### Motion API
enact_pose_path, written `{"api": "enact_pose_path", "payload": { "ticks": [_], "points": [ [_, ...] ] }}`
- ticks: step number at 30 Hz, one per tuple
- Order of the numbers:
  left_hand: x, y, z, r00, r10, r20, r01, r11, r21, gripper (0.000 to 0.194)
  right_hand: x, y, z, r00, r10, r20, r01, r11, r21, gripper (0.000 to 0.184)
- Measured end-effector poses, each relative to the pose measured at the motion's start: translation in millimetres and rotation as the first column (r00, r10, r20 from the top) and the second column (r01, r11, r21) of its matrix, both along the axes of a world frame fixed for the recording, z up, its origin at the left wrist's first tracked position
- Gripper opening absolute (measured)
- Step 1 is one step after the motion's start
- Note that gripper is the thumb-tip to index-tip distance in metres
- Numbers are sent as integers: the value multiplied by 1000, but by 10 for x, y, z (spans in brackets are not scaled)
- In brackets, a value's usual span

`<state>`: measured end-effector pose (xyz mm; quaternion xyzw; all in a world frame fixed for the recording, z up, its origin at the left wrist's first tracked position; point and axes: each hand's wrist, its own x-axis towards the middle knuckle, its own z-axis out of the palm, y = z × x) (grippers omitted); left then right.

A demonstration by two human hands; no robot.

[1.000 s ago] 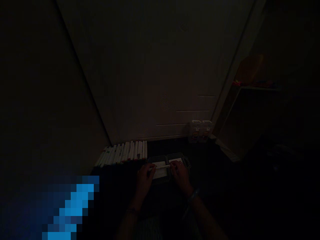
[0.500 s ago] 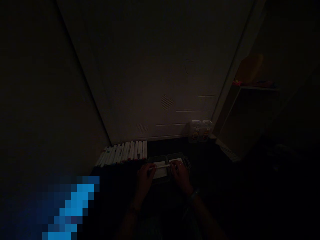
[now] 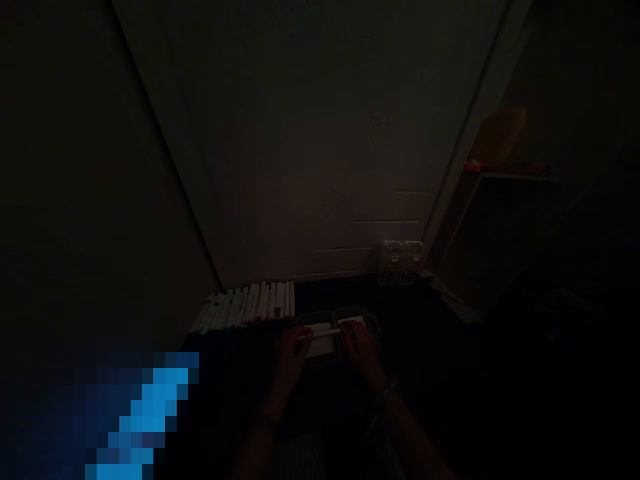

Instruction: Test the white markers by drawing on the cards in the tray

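In the dim light, a slim white marker (image 3: 325,333) lies level between my two hands. My left hand (image 3: 293,347) pinches its left end, and the fingers of my right hand (image 3: 359,345) close on its right end. Just beneath the marker is an open plastic case (image 3: 336,312) with two compartments, white sheets showing inside. My hands partly hide the case. To the left, a row of white markers (image 3: 245,305) with coloured ends lies side by side on the dark surface.
Two clear plastic containers (image 3: 401,261) with labels stand at the back right, against a pale panel (image 3: 280,167) with heart reliefs. On the right is a shelf unit (image 3: 470,233) with an orange item (image 3: 500,137) on top. A pixelated blue patch covers the lower left.
The picture is slightly darker. Both hands and the marker between them stay almost exactly where they were.
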<state>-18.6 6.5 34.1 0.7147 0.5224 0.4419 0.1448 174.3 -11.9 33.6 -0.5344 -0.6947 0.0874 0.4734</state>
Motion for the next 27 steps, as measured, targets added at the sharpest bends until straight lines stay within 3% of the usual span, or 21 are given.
{"api": "enact_pose_path", "payload": {
  "ticks": [27],
  "points": [
    [3, -3, -2, 1000, 16, 2, -16, 1000, 4, 22, -1, -23, 30, 1000, -18, 6, 18, 1000, 13, 20]
  ]
}}
